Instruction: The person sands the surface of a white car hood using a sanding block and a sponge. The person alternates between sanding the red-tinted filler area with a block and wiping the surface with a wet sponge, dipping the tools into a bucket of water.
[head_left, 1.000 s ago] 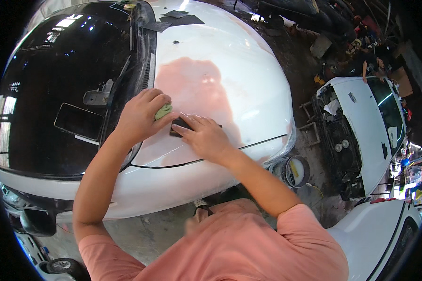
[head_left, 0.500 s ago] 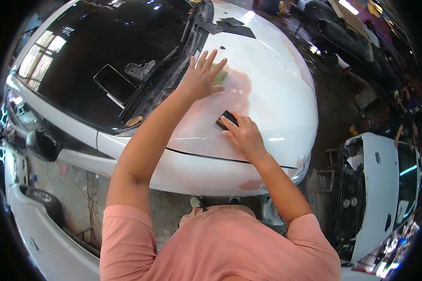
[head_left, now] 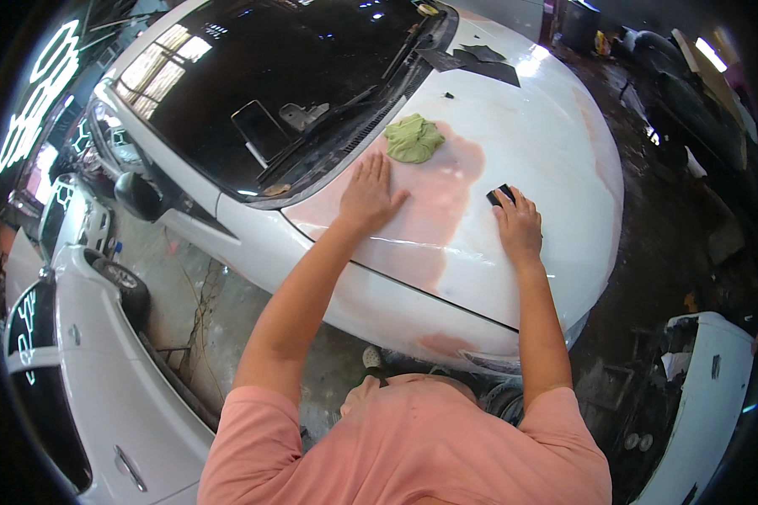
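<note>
My left hand (head_left: 370, 195) lies flat on the pinkish, sanded-looking patch (head_left: 446, 189) of a white car hood (head_left: 556, 143), its fingers stretched toward the windshield side. Just beyond its fingertips sits a crumpled green cloth (head_left: 414, 139). To the right, my right hand (head_left: 522, 229) grips a small black sanding block (head_left: 500, 195) against the white part of the hood, past the edge of the pink patch. Its fingers are wrapped over the block, so the block's underside is hidden. The hood surface looks wet and glossy.
Dark sandpaper-like sheets (head_left: 484, 66) lie on the far part of the hood. A phone (head_left: 261, 130) rests on the windshield (head_left: 286, 67). Another white car (head_left: 114, 379) stands at left; a detached pale door or panel (head_left: 706, 396) stands at right.
My left hand has come back from beside the green cloth and now lies flat nearer me. My right hand has slid the block rightward off the pink patch. The view has also shifted.
</note>
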A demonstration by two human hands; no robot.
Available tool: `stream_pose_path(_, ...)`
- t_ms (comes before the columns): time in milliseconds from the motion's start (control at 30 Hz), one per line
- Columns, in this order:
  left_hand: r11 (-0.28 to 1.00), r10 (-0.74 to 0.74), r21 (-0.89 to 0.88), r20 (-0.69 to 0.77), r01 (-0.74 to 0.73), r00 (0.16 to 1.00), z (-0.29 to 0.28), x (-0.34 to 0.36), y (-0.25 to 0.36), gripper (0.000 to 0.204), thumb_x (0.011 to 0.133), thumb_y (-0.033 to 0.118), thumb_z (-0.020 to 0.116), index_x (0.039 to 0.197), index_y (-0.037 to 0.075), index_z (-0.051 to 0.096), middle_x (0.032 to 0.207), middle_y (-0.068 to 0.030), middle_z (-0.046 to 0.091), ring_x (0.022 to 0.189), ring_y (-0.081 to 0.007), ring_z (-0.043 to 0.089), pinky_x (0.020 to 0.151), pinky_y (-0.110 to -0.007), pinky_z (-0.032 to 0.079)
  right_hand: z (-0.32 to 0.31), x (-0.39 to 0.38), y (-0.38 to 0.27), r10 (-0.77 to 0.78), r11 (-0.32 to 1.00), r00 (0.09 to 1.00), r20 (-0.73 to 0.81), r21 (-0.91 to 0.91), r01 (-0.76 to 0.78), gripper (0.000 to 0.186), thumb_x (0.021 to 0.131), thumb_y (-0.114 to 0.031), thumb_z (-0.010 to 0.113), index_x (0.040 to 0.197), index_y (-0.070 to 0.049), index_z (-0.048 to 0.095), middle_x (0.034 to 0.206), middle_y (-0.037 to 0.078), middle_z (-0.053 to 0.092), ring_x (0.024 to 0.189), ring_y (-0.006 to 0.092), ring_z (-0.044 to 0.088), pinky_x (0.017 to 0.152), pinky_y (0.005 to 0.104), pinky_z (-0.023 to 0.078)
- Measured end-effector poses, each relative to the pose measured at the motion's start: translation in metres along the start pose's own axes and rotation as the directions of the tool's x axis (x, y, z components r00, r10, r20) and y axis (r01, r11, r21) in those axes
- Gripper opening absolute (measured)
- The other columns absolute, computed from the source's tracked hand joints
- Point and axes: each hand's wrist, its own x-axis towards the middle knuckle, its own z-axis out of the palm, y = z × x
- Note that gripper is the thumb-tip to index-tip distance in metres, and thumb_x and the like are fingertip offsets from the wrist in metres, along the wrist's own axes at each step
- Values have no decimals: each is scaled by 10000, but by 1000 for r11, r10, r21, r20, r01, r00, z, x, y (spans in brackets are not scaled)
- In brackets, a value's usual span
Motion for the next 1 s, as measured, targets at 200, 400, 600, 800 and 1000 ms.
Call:
stream_pose_path(200,996,50,-66,-70,-54,996,-10,-80,26,860,1068,562,478,1612,-84,315,1695,-289,306,1597,-416,262,1319,-488,176,2,-1,4,6,1000,1000,-20,20,-6,414,1028,-340,657,1425,-226,669,1499,79,595,1318,306,567,1074,489,466)
stream_pose_path(400,994,66,-84,-100,-74,993,-15,-139,41,876,1059,556,520,1616,-85,304,1703,-282,292,1599,-423,253,1313,-516,178,1,-1,2,10,1000,1000,-26,21,-9,414,1031,-344,649,1427,-224,664,1510,78,589,1319,312,565,1073,494,467)
stream_pose_path(600,991,71,-101,-125,-84,990,-15,-171,50,856,1065,537,526,1627,-67,299,1710,-253,302,1599,-407,266,1313,-519,174,-1,-2,4,31,998,1000,2,49,-31,407,1037,-337,639,1429,-227,660,1509,83,589,1323,317,564,1078,498,464)
stream_pose_path(800,997,-71,-9,-77,70,994,-22,-135,7,853,1065,590,487,1603,-60,365,1700,-232,343,1596,-386,284,1312,-524,173,1,-3,5,33,997,999,-12,65,-33,409,1041,-346,633,1431,-226,661,1512,81,589,1332,322,558,1094,501,453)
stream_pose_path(1000,991,-130,2,-176,133,976,-7,-128,21,999,1012,656,537,1581,-139,331,1678,-324,310,1593,-454,250,1306,-541,173,4,-1,8,28,998,999,-39,51,-26,402,1032,-331,644,1415,-214,671,1499,79,603,1316,321,571,1085,503,461)
